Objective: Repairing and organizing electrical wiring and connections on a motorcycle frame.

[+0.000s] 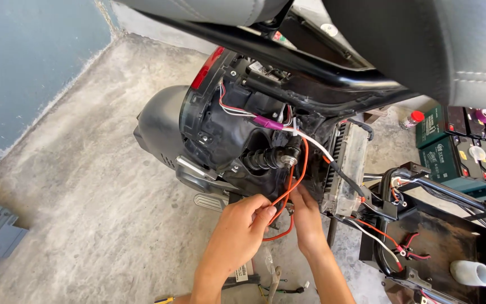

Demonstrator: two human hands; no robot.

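Note:
An electric scooter's rear end (209, 121) stands opened up, black plastic housing and wiring exposed under the raised grey seat (423, 39). My left hand (240, 225) pinches a looped orange wire (301, 169) between thumb and fingers. My right hand (306, 217) reaches into the gap just beside it, fingertips at the wires below a black ribbed rubber boot (262, 159). A purple connector (268, 123) with white and red leads sits above. A silver finned controller box (349, 169) hangs to the right of my right hand.
Green batteries (451, 149) with red terminals stand at the right. A black metal tray (445, 242) with red wires and a white tube (472, 273) lies lower right. Bare concrete floor (85, 202) spreads left, meeting a blue wall (23, 67). Loose connectors lie near my forearms.

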